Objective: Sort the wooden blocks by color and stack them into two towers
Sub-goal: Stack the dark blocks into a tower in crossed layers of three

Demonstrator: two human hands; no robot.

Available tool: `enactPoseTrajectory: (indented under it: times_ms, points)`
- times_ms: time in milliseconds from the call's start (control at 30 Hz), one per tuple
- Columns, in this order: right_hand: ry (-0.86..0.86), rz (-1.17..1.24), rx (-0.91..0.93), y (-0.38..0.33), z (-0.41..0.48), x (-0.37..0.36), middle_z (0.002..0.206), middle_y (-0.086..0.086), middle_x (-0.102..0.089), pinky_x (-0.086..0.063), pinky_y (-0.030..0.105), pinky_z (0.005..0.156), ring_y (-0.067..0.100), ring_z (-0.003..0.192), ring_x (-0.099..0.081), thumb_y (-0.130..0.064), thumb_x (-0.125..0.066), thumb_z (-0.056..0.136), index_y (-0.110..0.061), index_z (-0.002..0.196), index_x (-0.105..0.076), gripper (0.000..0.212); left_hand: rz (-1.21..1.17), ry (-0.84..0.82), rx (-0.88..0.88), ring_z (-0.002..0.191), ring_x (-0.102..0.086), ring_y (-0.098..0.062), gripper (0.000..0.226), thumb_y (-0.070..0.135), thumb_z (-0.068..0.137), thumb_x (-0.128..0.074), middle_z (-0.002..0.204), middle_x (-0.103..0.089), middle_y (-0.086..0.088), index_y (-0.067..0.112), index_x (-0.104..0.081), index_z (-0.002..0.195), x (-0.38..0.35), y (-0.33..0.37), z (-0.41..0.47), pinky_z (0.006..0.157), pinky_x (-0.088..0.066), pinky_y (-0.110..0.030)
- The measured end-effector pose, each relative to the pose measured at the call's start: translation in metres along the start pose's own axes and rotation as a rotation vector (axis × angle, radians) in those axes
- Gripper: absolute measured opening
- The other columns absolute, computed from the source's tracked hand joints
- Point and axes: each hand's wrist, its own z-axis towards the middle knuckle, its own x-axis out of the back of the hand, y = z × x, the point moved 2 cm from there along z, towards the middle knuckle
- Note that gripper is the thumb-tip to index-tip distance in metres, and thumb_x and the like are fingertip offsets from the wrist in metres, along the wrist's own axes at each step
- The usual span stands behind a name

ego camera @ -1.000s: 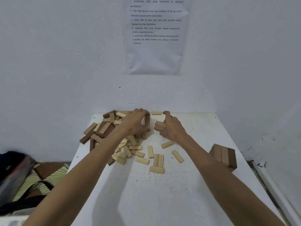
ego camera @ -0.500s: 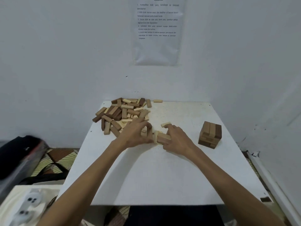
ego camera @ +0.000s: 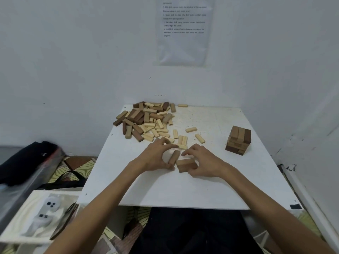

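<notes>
A mixed pile of dark and light wooden blocks (ego camera: 146,120) lies at the table's far left. Loose light blocks (ego camera: 183,140) are scattered just in front of it. A short tower of brown blocks (ego camera: 238,142) stands at the right side. At the table's middle, my left hand (ego camera: 156,158) holds one brown block (ego camera: 173,157) tilted on end. My right hand (ego camera: 203,162) grips two brown blocks (ego camera: 185,165) stacked flat on the table, right next to the left hand's block.
The white table (ego camera: 165,195) sits in a corner of white walls, with a printed sheet (ego camera: 183,30) on the far wall. A black bag (ego camera: 27,162) and a white box (ego camera: 36,217) lie on the floor at left.
Both hands drew back from the pile at the far edge to the table's middle, bringing brown blocks along. The camera tilted down, showing the near edge and the tower.
</notes>
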Motion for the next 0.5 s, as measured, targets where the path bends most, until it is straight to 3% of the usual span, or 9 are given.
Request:
enactPoseTrajectory:
  times_ms: [67,167,300,500]
  points:
    - [0.013,-0.036,-0.048,0.004,0.000,0.005,0.128,-0.008,-0.040,-0.044,0.034,0.100,0.012,0.121,-0.039,-0.046,-0.080,0.076,-0.032,0.143,-0.045,0.077,-0.008,-0.015,0.068,0.120,-0.044,-0.013,0.097,0.060,0.068,-0.084,0.123,-0.046,0.013,0.034,-0.039,0.149,0.000,0.002,-0.004,0.096,-0.042,-0.032]
    - [-0.044,-0.103,-0.104,0.009,0.002,0.013,0.103,-0.012,-0.051,-0.047,0.032,0.082,0.009,0.095,-0.051,-0.057,-0.082,0.071,-0.033,0.138,-0.049,0.078,0.013,-0.067,0.106,0.111,-0.048,-0.012,0.097,0.069,0.064,-0.081,0.118,-0.049,0.013,0.031,-0.042,0.145,-0.006,0.008,-0.009,0.093,-0.045,-0.034]
    - [-0.070,0.043,-0.124,0.011,0.007,0.011,0.090,-0.007,-0.064,-0.050,0.029,0.080,0.009,0.088,-0.061,-0.048,-0.085,0.072,-0.028,0.135,-0.052,0.073,0.013,-0.057,0.077,0.107,-0.050,-0.012,0.091,0.073,0.065,-0.079,0.116,-0.048,0.011,0.032,-0.048,0.140,-0.014,0.020,-0.005,0.087,-0.044,-0.032]
    - [-0.059,0.079,-0.088,0.010,0.012,0.008,0.088,-0.009,-0.065,-0.049,0.025,0.076,0.006,0.084,-0.060,-0.045,-0.085,0.073,-0.028,0.144,-0.044,0.084,-0.126,-0.016,0.039,0.111,-0.050,-0.014,0.087,0.052,0.067,-0.088,0.118,-0.050,0.009,0.021,-0.052,0.140,-0.019,0.026,0.004,0.093,-0.046,-0.030]
